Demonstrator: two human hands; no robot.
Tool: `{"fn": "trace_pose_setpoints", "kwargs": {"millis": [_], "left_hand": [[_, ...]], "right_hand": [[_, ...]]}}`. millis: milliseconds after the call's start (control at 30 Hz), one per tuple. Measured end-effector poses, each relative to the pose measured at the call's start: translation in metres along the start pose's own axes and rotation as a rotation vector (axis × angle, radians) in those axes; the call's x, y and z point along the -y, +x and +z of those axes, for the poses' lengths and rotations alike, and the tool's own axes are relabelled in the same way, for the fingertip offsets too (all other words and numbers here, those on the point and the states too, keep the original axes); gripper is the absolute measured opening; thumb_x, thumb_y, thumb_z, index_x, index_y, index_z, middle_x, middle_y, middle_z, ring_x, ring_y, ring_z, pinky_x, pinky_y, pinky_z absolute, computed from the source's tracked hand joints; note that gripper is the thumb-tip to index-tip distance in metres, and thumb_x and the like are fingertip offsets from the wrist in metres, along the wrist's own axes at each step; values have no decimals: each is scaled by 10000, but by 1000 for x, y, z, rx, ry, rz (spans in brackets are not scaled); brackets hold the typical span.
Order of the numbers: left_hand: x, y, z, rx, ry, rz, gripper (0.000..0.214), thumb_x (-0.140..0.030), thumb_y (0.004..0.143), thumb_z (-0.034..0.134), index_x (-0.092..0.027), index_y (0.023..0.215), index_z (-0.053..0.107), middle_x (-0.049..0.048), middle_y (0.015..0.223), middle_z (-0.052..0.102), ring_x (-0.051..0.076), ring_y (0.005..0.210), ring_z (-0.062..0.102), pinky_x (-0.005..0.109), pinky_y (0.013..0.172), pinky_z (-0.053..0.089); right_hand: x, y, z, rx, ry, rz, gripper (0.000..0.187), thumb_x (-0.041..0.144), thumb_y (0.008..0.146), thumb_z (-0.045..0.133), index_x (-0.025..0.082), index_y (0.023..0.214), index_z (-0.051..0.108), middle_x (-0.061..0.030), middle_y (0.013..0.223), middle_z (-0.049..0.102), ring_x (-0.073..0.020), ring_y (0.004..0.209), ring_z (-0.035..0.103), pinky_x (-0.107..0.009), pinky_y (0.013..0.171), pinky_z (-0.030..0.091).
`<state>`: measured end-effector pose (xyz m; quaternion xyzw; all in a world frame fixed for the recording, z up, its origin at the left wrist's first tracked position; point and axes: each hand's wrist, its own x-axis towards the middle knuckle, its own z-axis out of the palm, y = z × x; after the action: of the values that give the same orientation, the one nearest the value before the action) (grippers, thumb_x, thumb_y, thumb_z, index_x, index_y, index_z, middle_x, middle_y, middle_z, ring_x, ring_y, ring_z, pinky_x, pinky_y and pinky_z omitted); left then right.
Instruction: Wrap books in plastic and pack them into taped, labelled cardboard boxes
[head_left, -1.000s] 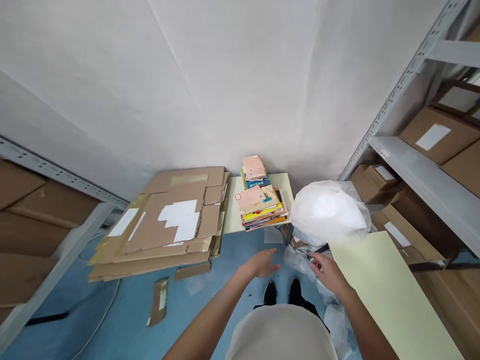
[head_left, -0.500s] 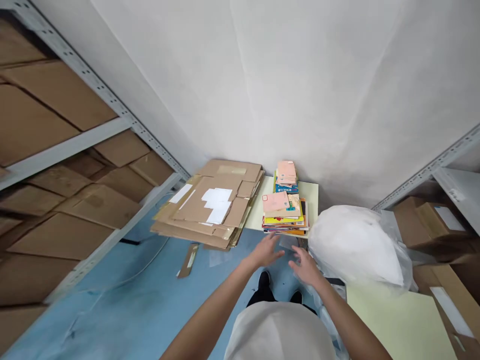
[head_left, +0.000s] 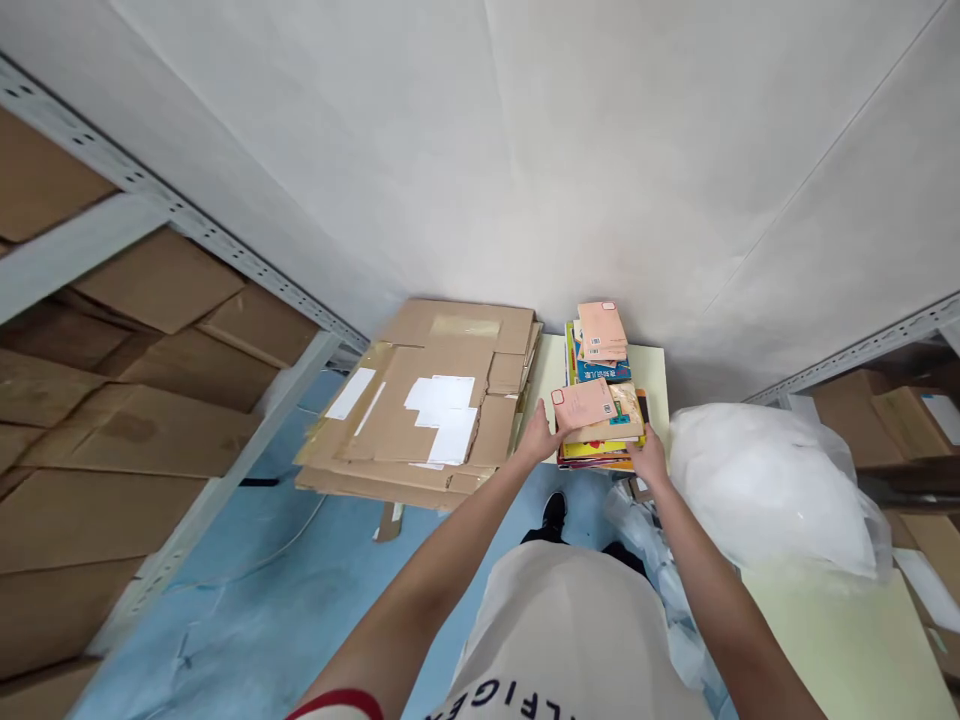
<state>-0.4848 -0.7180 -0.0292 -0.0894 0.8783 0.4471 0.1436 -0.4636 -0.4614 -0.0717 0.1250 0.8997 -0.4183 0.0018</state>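
Note:
A stack of colourful books (head_left: 604,425) lies on a pale yellow table (head_left: 551,365), with a pink booklet on top. Behind it sits a second small pile topped by a pink booklet (head_left: 601,330). My left hand (head_left: 541,437) grips the left edge of the near stack, fingers curled on it. My right hand (head_left: 649,460) holds the stack's right front corner. Both arms reach forward from my body.
Flattened cardboard boxes (head_left: 427,400) lie stacked left of the books. A big white plastic bag (head_left: 757,490) rests on the right, over another pale yellow table (head_left: 840,640). Metal shelves with cardboard boxes (head_left: 135,400) stand left and right. The floor is blue.
Both hands moved forward from in front of my feet and took hold of the near book stack on either side. The view swung left and closer to the table.

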Motion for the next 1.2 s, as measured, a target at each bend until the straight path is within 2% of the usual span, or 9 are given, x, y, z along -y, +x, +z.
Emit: {"fn": "trace_pose_setpoints", "kwargs": {"millis": [67, 200, 300, 400, 667, 767, 933, 1067, 1200], "left_hand": [[3, 12, 4, 57, -97, -16, 896, -386, 761, 765, -127, 1487, 310, 241, 1416, 542, 315, 1117, 664, 407, 901, 545], [8, 24, 11, 85, -140, 108, 706, -244, 774, 692, -178, 1420, 415, 141, 1239, 671, 259, 1016, 681, 378, 864, 551], [11, 29, 16, 64, -85, 162, 696, -203, 756, 653, -167, 1414, 429, 134, 1234, 655, 261, 1088, 635, 383, 916, 526], [11, 29, 20, 38, -11, 138, 721, -229, 756, 657, -130, 1426, 410, 166, 1236, 626, 287, 1162, 587, 398, 965, 490], [20, 27, 25, 134, -10, 87, 750, -238, 784, 635, -145, 1481, 375, 125, 1137, 645, 267, 1151, 587, 359, 947, 480], [27, 29, 29, 135, -75, 50, 835, -310, 794, 660, -150, 1532, 302, 125, 1142, 660, 261, 1107, 613, 362, 942, 480], [31, 31, 32, 104, -146, 44, 821, -402, 823, 645, -164, 1536, 315, 138, 1219, 650, 259, 1115, 622, 365, 966, 479], [25, 32, 29, 97, -32, 27, 901, -374, 822, 630, -78, 1563, 213, 194, 1328, 583, 270, 1243, 566, 362, 1047, 430], [18, 32, 27, 62, -48, 44, 802, -301, 778, 671, -126, 1501, 370, 149, 1240, 666, 267, 1151, 628, 363, 981, 487]], "right_hand": [[-2, 4, 1, -17, -8, 65, 506, 298, 745, 583, 143, 1227, 598, -131, 1143, 697, -283, 1130, 627, -413, 971, 499], [-2, 6, 4, -15, -21, 125, 409, 304, 761, 552, 156, 1128, 655, -84, 1020, 723, -243, 994, 664, -350, 870, 533], [0, 7, 5, -4, -44, 141, 388, 301, 757, 558, 159, 1099, 675, -73, 962, 724, -237, 939, 669, -339, 841, 537], [0, 7, 5, 2, -73, 150, 397, 296, 756, 562, 157, 1108, 684, -82, 961, 716, -247, 947, 664, -356, 858, 532], [-3, 0, -6, -1, -144, 132, 534, 293, 721, 623, 186, 1243, 642, -116, 1205, 654, -296, 1229, 542, -440, 1076, 404], [-4, -1, -10, 9, -173, 116, 500, 303, 768, 579, 201, 1254, 635, -97, 1192, 674, -283, 1181, 571, -428, 1046, 425], [0, -6, -4, 5, -231, 99, 429, 387, 777, 617, 172, 1141, 690, -136, 1164, 671, -308, 1163, 558, -447, 1045, 400], [8, -10, 9, -139, -277, 148, 431, 456, 760, 673, 170, 1080, 703, -178, 1192, 637, -340, 1189, 527, -472, 1047, 374], [14, -7, 14, -163, -258, 194, 438, 500, 719, 729, 204, 1039, 688, -155, 1094, 683, -327, 1086, 600, -421, 925, 449]]}}
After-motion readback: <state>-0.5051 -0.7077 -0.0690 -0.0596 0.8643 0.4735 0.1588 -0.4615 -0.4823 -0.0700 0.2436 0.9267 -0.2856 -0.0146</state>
